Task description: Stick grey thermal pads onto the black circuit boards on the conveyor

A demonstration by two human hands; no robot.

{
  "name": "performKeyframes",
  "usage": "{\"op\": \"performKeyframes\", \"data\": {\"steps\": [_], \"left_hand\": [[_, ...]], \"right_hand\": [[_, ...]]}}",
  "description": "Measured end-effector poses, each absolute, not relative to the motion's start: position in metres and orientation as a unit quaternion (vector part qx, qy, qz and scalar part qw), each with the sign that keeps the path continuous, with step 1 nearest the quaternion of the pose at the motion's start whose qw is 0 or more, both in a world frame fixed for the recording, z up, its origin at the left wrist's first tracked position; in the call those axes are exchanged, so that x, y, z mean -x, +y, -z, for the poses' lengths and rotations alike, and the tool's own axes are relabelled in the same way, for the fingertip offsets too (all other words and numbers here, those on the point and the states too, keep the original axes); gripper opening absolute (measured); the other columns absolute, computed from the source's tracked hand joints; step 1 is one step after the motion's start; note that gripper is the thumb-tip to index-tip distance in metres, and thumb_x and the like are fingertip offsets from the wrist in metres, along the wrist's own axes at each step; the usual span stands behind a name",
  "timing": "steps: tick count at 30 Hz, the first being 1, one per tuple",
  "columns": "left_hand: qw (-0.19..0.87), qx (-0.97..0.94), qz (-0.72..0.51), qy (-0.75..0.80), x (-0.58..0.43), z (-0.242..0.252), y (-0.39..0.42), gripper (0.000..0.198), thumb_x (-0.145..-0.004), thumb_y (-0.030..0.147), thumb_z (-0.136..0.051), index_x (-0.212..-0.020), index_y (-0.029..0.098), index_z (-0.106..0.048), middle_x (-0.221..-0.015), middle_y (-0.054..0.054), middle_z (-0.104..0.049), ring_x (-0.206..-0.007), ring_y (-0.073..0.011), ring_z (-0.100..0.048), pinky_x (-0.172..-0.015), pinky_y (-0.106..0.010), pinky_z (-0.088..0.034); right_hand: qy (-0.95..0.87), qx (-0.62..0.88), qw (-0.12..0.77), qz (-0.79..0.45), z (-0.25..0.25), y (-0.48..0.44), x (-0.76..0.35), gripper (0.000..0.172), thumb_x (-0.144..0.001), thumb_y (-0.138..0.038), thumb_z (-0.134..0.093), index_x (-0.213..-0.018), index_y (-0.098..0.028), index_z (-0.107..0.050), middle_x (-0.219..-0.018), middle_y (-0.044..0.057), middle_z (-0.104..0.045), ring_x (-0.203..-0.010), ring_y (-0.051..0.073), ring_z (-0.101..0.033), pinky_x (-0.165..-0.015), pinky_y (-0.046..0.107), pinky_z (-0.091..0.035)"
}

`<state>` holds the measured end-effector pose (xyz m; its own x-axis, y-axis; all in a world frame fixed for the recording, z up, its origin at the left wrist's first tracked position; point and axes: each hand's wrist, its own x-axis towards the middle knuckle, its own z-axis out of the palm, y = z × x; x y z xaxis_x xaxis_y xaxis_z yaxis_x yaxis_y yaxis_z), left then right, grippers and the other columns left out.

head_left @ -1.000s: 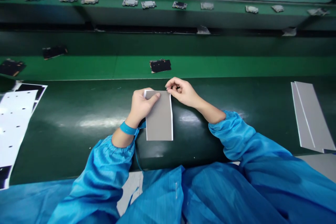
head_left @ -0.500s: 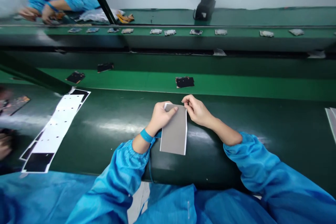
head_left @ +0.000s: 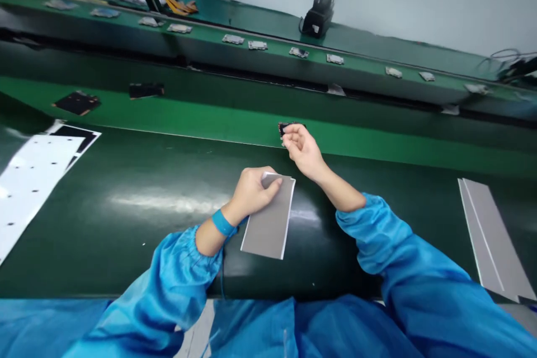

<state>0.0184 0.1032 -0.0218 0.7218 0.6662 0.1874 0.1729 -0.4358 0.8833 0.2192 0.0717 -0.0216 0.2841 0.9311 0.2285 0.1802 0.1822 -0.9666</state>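
Note:
My left hand (head_left: 250, 194) grips the top left corner of a grey rectangular sheet (head_left: 268, 219) that lies on the dark green bench (head_left: 126, 201). My right hand (head_left: 302, 146) is further away, at the edge of the lighter green belt (head_left: 210, 117), with its fingers curled round a small black board (head_left: 286, 126), which shows only partly behind the fingers. Both arms are in blue sleeves, and a blue strap circles my left wrist.
White perforated sheets (head_left: 29, 184) lie at the left, grey sheets (head_left: 490, 240) at the right. More black boards (head_left: 78, 102) sit on the belt. Small parts line the far belt (head_left: 235, 39), next to a black device (head_left: 319, 14). Other people in blue stand at top left.
My right hand left the top right corner of the grey sheet and reached forward to the black board on the belt. My left hand kept hold of the sheet. The view swung.

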Motion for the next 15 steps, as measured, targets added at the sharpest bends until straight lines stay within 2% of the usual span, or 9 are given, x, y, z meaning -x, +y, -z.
{"op": "performKeyframes", "data": {"steps": [2,4,7,10,15], "left_hand": [[0.459,-0.819,-0.257,0.230,-0.020,0.025,0.096,0.019,-0.090,0.030,-0.064,-0.080,0.018,-0.074,-0.073,-0.002,-0.076,-0.065,-0.0163,-0.067,-0.066,-0.028,-0.044],[0.447,-0.834,-0.247,0.208,-0.021,0.027,0.090,0.017,-0.092,0.027,-0.063,-0.083,0.019,-0.075,-0.076,-0.003,-0.077,-0.068,-0.0172,-0.069,-0.068,-0.029,-0.046],[0.394,-0.868,-0.222,0.204,-0.021,0.029,0.088,0.015,-0.093,0.025,-0.064,-0.082,0.019,-0.073,-0.076,-0.004,-0.076,-0.070,-0.0193,-0.071,-0.067,-0.030,-0.045],[0.344,-0.899,-0.188,0.197,-0.020,0.028,0.089,0.013,-0.093,0.024,-0.065,-0.084,0.019,-0.073,-0.079,-0.004,-0.078,-0.076,-0.0220,-0.074,-0.068,-0.032,-0.045],[0.322,-0.921,-0.161,0.149,-0.019,0.026,0.088,0.015,-0.097,0.028,-0.065,-0.087,0.020,-0.073,-0.088,-0.004,-0.082,-0.077,-0.0209,-0.076,-0.064,-0.032,-0.045]], "right_hand": [[-0.528,0.534,0.557,-0.355,0.009,0.100,-0.219,0.045,-0.092,-0.055,-0.072,-0.119,-0.027,-0.049,-0.092,0.002,-0.057,-0.079,0.017,-0.056,-0.062,0.029,-0.048],[-0.562,0.515,0.529,-0.373,-0.004,0.140,-0.212,0.042,-0.091,-0.048,-0.073,-0.118,-0.027,-0.050,-0.090,0.001,-0.059,-0.078,0.017,-0.057,-0.063,0.029,-0.048],[-0.610,0.500,0.477,-0.387,-0.016,0.212,-0.181,0.030,-0.090,-0.026,-0.070,-0.112,-0.026,-0.050,-0.084,-0.002,-0.061,-0.080,0.016,-0.062,-0.071,0.029,-0.052],[-0.649,0.512,0.402,-0.393,-0.022,0.286,-0.137,0.031,-0.087,-0.008,-0.062,-0.108,-0.026,-0.048,-0.076,-0.005,-0.062,-0.079,0.015,-0.064,-0.078,0.029,-0.054],[-0.691,0.550,0.312,-0.351,-0.017,0.382,-0.073,0.034,-0.084,-0.001,-0.058,-0.107,-0.024,-0.048,-0.083,-0.003,-0.069,-0.084,0.016,-0.066,-0.085,0.028,-0.056]]}}
